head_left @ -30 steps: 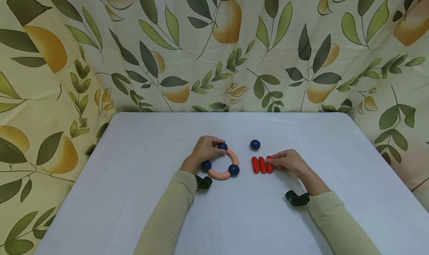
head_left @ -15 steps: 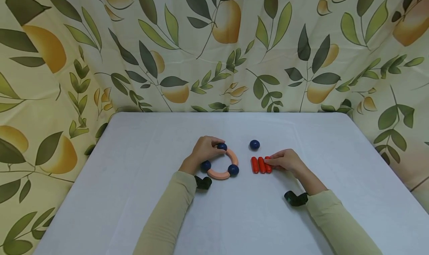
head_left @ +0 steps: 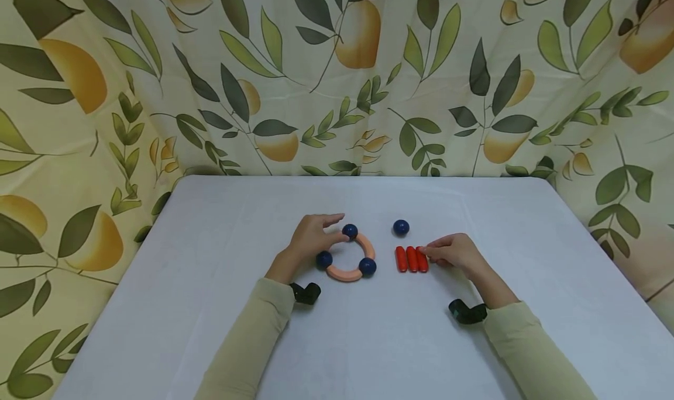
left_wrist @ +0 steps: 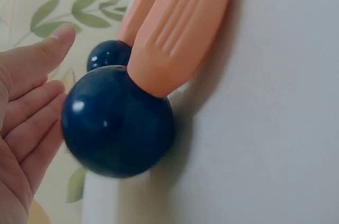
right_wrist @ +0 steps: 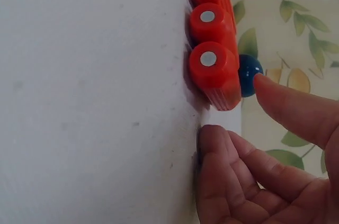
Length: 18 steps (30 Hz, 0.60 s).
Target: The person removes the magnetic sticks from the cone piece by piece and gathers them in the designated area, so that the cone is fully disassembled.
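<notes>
Three blue balls and two curved peach sticks [head_left: 344,273] form an open ring on the white table, its gap on the left. My left hand [head_left: 309,236] is spread beside the ring's far ball [head_left: 350,231], thumb tip right at it. The left wrist view shows those fingers extended behind the ring's near-left ball [left_wrist: 117,122]. Three red sticks [head_left: 412,259] lie side by side, right of the ring; silvery discs mark their ends. My right hand [head_left: 457,252] is at the rightmost red stick [right_wrist: 214,68], thumb and fingers apart around its side without gripping.
A loose blue ball [head_left: 401,227] lies behind the red sticks. Black wrist cameras [head_left: 467,311] hang at both cuffs. Behind the table [head_left: 347,341] hangs a cloth [head_left: 337,96] printed with leaves and fruit.
My left hand has let go of the ring's far ball and drawn back left, fingers spreading. The rightmost red stick has moved slightly left against the others; my right hand has loosened from it.
</notes>
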{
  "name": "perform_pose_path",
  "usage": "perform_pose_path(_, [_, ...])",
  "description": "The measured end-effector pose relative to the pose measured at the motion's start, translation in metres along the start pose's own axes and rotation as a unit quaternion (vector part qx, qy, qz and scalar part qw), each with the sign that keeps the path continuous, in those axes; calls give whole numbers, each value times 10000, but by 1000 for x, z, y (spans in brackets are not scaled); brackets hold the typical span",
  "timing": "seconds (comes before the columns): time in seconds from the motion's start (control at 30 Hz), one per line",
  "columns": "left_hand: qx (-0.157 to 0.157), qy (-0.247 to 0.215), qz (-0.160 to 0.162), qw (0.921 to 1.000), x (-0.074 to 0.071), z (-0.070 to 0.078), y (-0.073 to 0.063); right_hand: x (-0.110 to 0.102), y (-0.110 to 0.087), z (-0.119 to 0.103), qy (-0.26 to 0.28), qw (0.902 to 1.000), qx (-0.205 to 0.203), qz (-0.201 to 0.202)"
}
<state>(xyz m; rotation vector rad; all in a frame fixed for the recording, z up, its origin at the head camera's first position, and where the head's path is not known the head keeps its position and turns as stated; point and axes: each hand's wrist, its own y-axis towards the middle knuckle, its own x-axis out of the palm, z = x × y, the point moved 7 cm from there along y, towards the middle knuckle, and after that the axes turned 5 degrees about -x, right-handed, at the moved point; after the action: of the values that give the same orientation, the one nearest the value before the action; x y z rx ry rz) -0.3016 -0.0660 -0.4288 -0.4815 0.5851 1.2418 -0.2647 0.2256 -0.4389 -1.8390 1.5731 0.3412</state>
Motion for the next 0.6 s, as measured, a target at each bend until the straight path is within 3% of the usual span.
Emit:
perform_pose_path(0.1, [196,24,35,9998,-4,4,-12,-3,0,-2,78,9999,-61,101])
perform_pose_path(0.3, [992,173,338,9943,-2,21,-43,-5,-8,-14,325,9980,-339,412])
perform_pose_path(0.47, [1366,9,-3,9906,15,34,-65,7,-17,-32,350,9961,-709,400])
perform_pose_path(0.6, [1728,305,-169,9843,26,41,-74,26,-22,-48,446,9928,-1092,193])
